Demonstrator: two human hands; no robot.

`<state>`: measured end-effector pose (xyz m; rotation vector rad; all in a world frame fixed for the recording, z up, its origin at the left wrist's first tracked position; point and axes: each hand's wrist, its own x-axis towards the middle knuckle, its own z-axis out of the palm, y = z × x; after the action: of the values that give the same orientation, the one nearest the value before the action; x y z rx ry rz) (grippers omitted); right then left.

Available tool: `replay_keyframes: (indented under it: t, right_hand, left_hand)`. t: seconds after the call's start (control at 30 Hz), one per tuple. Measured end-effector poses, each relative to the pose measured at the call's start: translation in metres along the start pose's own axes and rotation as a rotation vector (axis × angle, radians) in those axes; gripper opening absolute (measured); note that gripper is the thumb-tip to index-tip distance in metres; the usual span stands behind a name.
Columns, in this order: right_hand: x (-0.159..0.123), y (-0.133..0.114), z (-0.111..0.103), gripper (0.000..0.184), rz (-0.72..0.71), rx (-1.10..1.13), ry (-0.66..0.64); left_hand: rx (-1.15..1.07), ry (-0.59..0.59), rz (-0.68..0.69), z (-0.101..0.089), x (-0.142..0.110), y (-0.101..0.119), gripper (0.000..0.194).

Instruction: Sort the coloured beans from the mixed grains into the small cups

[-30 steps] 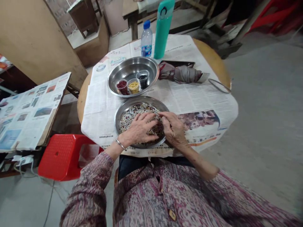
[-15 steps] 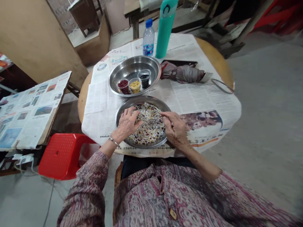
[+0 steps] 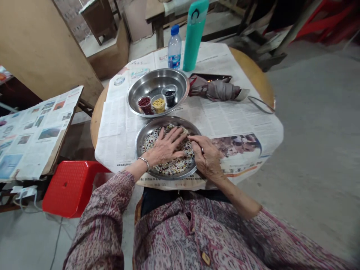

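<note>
A steel pan [image 3: 142, 135] full of mixed beans and grains [image 3: 174, 165] sits at the near edge of the newspaper-covered round table [image 3: 253, 71]. My left hand [image 3: 165, 146] lies flat on the mix, fingers spread toward the right. My right hand [image 3: 206, 157] rests on the pan's right rim, its fingers bent and pinched together at the grains; whether it holds any is too small to tell. Behind stands a second steel bowl [image 3: 152, 80] holding three small cups: red beans [image 3: 145, 102], yellow grains [image 3: 159, 102], black beans [image 3: 169, 94].
A water bottle [image 3: 174, 47] and a green flask [image 3: 193, 35] stand at the table's far side. A folded grey umbrella [image 3: 219, 90] lies to the right. A red plastic stool [image 3: 70, 187] and a newspaper-covered board [image 3: 33, 131] are on my left.
My left hand slid from the pan's left rim back to the middle of the mix and flattened with spread fingers. My right hand stayed at the right rim.
</note>
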<state>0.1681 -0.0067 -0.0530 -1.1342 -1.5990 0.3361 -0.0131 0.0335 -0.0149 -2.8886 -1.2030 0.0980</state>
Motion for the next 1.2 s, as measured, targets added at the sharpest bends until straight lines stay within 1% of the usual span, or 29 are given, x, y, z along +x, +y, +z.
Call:
replay_keyframes:
  t: [0.07,0.13,0.2,0.3,0.37,0.43,0.53,0.6,0.67,0.73,0.83,0.9,0.97,1.03,1.1,1.2]
  right_hand:
    - [0.000,0.000,0.000,0.025,-0.004,0.000,0.004]
    - [0.000,0.000,0.000,0.024,-0.008,0.006,0.009]
    - [0.000,0.000,0.000,0.024,-0.007,0.013,0.010]
    - [-0.001,0.001,0.001,0.024,0.005,0.023,0.004]
    - [-0.001,0.002,0.001,0.024,0.008,0.029,0.006]
    - [-0.001,0.002,0.002,0.024,0.008,0.033,0.010]
    - [-0.001,0.002,0.002,0.024,0.006,0.032,0.004]
    - [-0.001,0.002,0.001,0.024,0.001,0.031,-0.001]
    - [-0.001,0.002,0.001,0.024,-0.002,0.033,0.001]
    - [0.000,0.002,0.001,0.024,0.003,0.038,0.003]
    - [0.000,0.001,0.001,0.024,0.015,0.052,-0.001]
    - [0.000,0.001,0.001,0.024,0.016,0.059,0.000]
    - [0.000,0.000,0.001,0.024,0.014,0.058,0.000]
    - [0.000,0.000,0.000,0.024,0.012,0.056,-0.006]
    - [0.000,-0.001,0.000,0.024,0.011,0.060,-0.014]
    - [0.000,0.000,0.000,0.024,0.013,0.070,-0.021]
  left_hand:
    - [0.005,-0.008,-0.130,-0.004,-0.004,-0.008,0.074]
    - [0.011,-0.015,-0.237,-0.006,-0.015,-0.013,0.077]
    - [0.019,-0.027,-0.301,-0.007,-0.031,-0.012,0.084]
    - [0.021,-0.056,-0.344,-0.005,-0.054,-0.002,0.096]
    - [0.017,-0.079,-0.307,-0.002,-0.060,0.008,0.099]
    - [0.020,-0.082,-0.228,0.000,-0.058,0.019,0.099]
    - [0.029,-0.043,-0.133,0.004,-0.040,0.030,0.096]
    - [0.026,-0.025,-0.106,0.004,-0.024,0.030,0.095]
    - [0.021,-0.027,-0.123,0.003,-0.013,0.025,0.092]
    - [0.026,-0.029,-0.197,0.001,-0.010,0.018,0.088]
    - [0.042,-0.040,-0.329,-0.003,-0.025,0.011,0.088]
    - [0.036,-0.070,-0.352,-0.004,-0.042,0.011,0.092]
    - [0.028,-0.096,-0.283,-0.005,-0.056,0.015,0.094]
    - [0.032,-0.107,-0.169,-0.005,-0.060,0.021,0.094]
    - [0.044,-0.100,-0.076,-0.003,-0.055,0.025,0.091]
    - [0.065,-0.062,-0.022,0.002,-0.034,0.027,0.087]
